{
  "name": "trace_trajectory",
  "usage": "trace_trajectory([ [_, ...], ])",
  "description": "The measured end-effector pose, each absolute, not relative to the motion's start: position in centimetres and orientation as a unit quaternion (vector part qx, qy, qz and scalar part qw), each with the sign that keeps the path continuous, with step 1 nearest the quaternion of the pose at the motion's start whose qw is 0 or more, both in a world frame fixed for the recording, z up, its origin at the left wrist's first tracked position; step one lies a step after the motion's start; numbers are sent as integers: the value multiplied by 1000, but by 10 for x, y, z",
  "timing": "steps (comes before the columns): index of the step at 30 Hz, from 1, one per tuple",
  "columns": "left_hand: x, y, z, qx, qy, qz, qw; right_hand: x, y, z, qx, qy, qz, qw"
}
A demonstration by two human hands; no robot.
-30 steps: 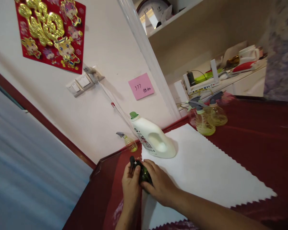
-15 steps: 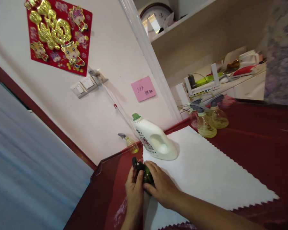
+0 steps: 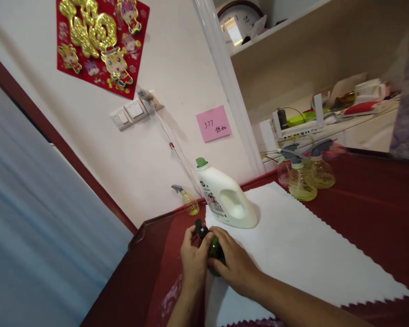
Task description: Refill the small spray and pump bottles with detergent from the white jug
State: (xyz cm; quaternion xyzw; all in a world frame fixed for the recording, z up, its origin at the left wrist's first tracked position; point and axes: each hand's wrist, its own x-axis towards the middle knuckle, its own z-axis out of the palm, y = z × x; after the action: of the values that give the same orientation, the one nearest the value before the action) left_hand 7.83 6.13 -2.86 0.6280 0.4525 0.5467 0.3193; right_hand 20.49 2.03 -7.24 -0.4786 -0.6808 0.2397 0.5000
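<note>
A small dark green bottle (image 3: 214, 252) with a black top (image 3: 200, 225) stands at the near left edge of a white cloth (image 3: 293, 245). Both of my hands are wrapped round it. My left hand (image 3: 193, 261) grips the black top from the left, fingers curled. My right hand (image 3: 236, 268) is closed on the green body from the right. Just behind them a white jug with a green cap (image 3: 225, 197) stands on the cloth.
A small yellow spray bottle (image 3: 188, 201) stands by the wall. Three more spray bottles (image 3: 303, 175) stand at the far right on the red table (image 3: 371, 204). The table's left edge (image 3: 136, 254) drops off. Shelves with clutter lie behind.
The view has shifted, so everything sits a little further right in the frame. My hands stay wrapped on the green bottle; my left fingers have shifted slightly on its top.
</note>
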Motion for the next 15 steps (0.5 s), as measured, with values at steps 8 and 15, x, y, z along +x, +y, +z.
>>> trace_trajectory([
  [8,76,62,-34,624,447,528,362,206,19,-72,-475,-679,244,504],
  [15,70,62,-37,597,443,534,402,206,18,-67,-474,-674,246,510],
])
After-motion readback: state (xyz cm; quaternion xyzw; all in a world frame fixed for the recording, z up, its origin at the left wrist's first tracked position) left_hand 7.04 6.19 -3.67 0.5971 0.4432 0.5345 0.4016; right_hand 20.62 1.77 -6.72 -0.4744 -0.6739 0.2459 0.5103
